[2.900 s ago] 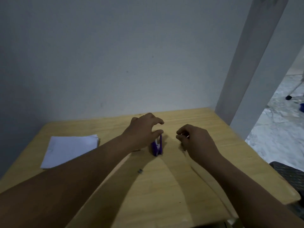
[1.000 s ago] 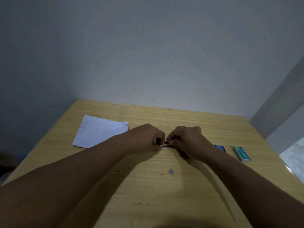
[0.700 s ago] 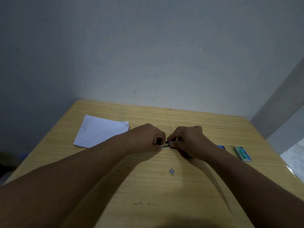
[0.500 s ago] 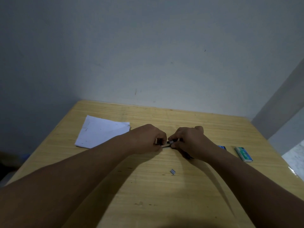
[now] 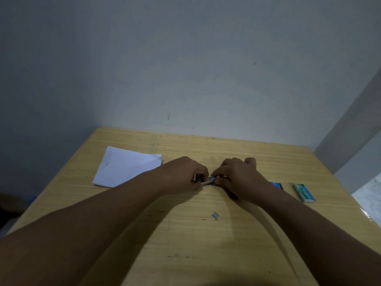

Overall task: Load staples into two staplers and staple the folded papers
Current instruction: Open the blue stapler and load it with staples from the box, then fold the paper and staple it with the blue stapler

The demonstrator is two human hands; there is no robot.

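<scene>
Two hands at table centre, closed on one small stapler (image 5: 208, 180), mostly hidden between them.

- Left hand (image 5: 183, 175): fingers curled round the stapler's left end, pinning it against the wooden table (image 5: 206, 244).
- Right hand (image 5: 239, 178): fingertips pinched at the stapler's right end, apparently feeding or seating a staple strip; strip itself too small and too covered to confirm.
- Stapler: dark body with a metal glint showing in the gap between the hands; open channel not clearly visible.
- Folded papers (image 5: 125, 167): white stack, far left of the hands, lying flat, not yet stapled as far as visible.
- Staple boxes: blue box (image 5: 277, 185) just beyond the right wrist, green-and-white box (image 5: 304, 192) further right, well apart from the work.
- Loose staple fragment (image 5: 215, 215): near side of the hands, lying alone on the table.
- Second stapler: not identifiable in view.

Handling note, as judgement: loading step in hand, early in the task. Best done with the body held still by the left, strip kept level and legs-down, slid in straight without forcing; a tilted strip likely to snap, as the stray fragment suggests. Closing only once fully seated.
</scene>
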